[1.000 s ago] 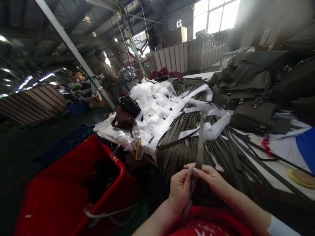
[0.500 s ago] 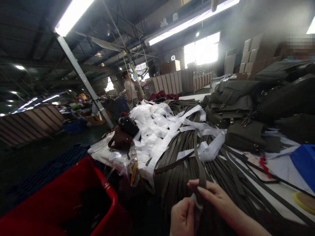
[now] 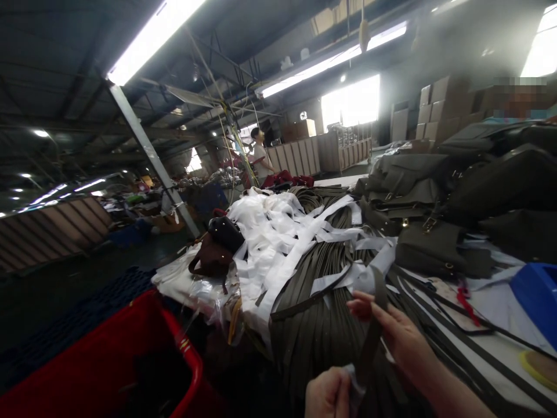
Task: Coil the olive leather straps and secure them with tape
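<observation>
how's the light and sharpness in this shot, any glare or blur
Head view: the window and ceiling tube light are blown out, with haze over the upper right; the red crate lies in deep shadow; the right hand and strap look slightly soft.

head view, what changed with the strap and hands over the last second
The right hand slid up and to the right along the strap, away from the left hand, which still pinches the lower end. Both keep hold. The view tilted upward. The pile of straps, white strips, bags and red basket lie unchanged.
</observation>
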`<move>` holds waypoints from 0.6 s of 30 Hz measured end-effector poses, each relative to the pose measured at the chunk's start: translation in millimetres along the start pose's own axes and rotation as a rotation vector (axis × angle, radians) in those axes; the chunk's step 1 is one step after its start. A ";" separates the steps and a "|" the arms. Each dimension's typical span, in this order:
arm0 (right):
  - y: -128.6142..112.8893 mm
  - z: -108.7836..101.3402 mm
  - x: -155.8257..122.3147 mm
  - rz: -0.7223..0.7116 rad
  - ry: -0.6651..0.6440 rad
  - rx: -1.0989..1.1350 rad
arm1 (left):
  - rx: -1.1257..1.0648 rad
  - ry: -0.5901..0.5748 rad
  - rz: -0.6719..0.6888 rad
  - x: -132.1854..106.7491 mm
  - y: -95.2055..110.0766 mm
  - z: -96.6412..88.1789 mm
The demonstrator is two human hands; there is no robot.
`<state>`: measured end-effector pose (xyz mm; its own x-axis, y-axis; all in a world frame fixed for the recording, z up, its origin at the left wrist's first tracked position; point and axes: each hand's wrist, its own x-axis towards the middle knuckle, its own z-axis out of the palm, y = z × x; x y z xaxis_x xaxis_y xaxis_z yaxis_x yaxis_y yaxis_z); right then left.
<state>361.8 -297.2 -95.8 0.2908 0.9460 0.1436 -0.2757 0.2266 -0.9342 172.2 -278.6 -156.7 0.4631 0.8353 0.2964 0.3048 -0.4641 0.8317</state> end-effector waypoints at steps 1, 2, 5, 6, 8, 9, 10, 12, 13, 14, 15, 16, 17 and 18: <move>-3.0 -0.4 2.1 -0.007 0.025 0.009 | -0.003 0.002 0.010 -0.5 4.3 -1.3; -3.4 1.3 1.8 0.001 0.004 -0.017 | -0.012 0.010 0.015 -0.2 9.1 -3.3; 7.7 13.5 -10.4 0.124 -0.259 -0.148 | -0.050 0.035 0.017 3.5 20.8 -11.3; 12.7 16.7 -14.9 0.167 -0.343 -0.172 | -0.059 0.036 0.019 4.6 22.9 -13.5; 19.6 17.1 -18.0 0.212 -0.384 -0.172 | -0.063 0.022 0.024 5.3 25.1 -15.5; 20.9 14.4 -16.0 0.220 -0.335 -0.145 | -0.062 0.014 0.022 4.9 25.5 -15.4; 21.0 10.6 -12.3 0.215 -0.258 -0.108 | -0.060 0.002 0.018 4.2 25.9 -14.8; 20.2 3.7 -4.6 0.178 -0.090 -0.037 | -0.048 -0.012 0.017 3.4 26.7 -13.6; 20.4 2.3 -2.8 0.161 -0.048 -0.024 | -0.041 -0.009 0.016 3.7 27.2 -13.4; 21.6 2.9 -3.4 0.148 -0.053 -0.038 | -0.036 -0.002 0.017 4.4 27.6 -13.6; 23.7 5.3 -6.1 0.143 -0.094 -0.073 | -0.033 0.012 0.019 5.4 27.8 -14.3; 26.2 8.6 -10.1 0.148 -0.158 -0.114 | -0.031 0.029 0.021 6.5 27.7 -15.2; 28.5 12.1 -14.3 0.164 -0.228 -0.149 | -0.029 0.043 0.025 7.3 27.3 -16.1; 29.7 14.6 -17.3 0.180 -0.286 -0.171 | -0.025 0.050 0.028 7.6 26.7 -16.7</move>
<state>335.1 -303.4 -121.2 -0.0226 0.9991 0.0346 -0.1349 0.0312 -0.9904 170.0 -279.7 -124.3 0.4284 0.8363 0.3421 0.2710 -0.4801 0.8343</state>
